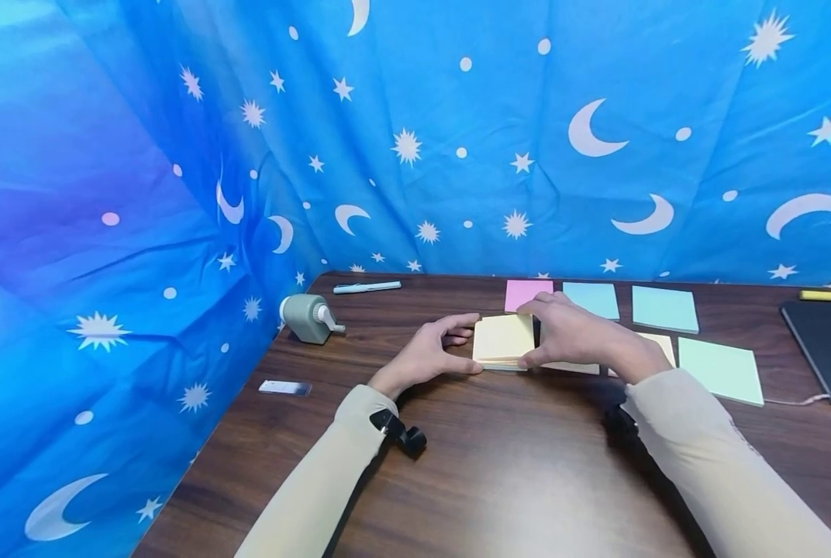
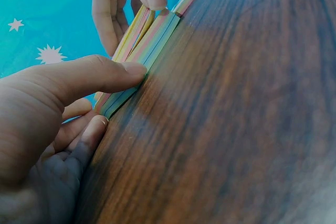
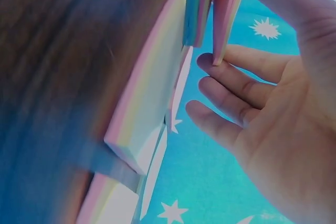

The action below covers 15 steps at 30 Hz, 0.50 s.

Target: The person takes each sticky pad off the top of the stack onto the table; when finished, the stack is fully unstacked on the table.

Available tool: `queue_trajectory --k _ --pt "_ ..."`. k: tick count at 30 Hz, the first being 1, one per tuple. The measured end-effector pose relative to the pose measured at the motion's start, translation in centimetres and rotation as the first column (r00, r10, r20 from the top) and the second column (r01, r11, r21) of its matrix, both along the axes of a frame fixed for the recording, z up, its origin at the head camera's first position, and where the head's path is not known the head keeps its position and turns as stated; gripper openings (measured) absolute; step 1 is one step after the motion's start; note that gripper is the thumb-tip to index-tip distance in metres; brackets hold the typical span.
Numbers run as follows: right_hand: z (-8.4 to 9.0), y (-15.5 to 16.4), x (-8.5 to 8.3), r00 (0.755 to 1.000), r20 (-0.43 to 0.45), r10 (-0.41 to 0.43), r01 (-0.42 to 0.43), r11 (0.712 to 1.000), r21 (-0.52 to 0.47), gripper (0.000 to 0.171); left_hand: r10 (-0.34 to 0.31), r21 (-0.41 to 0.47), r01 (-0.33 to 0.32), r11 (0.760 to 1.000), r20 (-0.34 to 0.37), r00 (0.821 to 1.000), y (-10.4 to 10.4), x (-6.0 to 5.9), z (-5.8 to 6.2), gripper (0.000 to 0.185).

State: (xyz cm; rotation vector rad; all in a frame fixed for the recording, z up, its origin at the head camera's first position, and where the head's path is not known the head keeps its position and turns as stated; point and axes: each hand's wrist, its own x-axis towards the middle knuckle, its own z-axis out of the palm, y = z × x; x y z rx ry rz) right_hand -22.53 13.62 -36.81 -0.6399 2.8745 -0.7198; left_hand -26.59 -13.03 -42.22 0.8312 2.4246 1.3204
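- Notepad (image 1: 503,341) lies flat mid-table, toward the far edge, between your hands.
- Left hand (image 1: 425,358) pinches its left side; right hand (image 1: 574,335) pinches its right side, lifting upper sheets.

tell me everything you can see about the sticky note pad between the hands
The sticky note pad is a square paper block, pale yellow on top, with pastel layers along its edge. It lies on the dark wooden table. The left hand pinches its left side, and the right hand lifts some upper sheets.
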Motion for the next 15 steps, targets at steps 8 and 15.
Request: queue_trajectory --k 8,15 --pt "0.4 0.9 0.1 1.000 0.010 -0.015 0.015 1.000 0.007 0.085 0.002 -0.006 -0.002 1.000 0.004 1.000 0.0 0.1 0.2 0.076" --pt "0.5 1.3 0.0 1.000 -0.001 -0.014 0.014 1.000 0.000 0.080 -0.002 -0.013 0.002 1.000 -0.001 1.000 0.1 0.0 0.3 0.075"
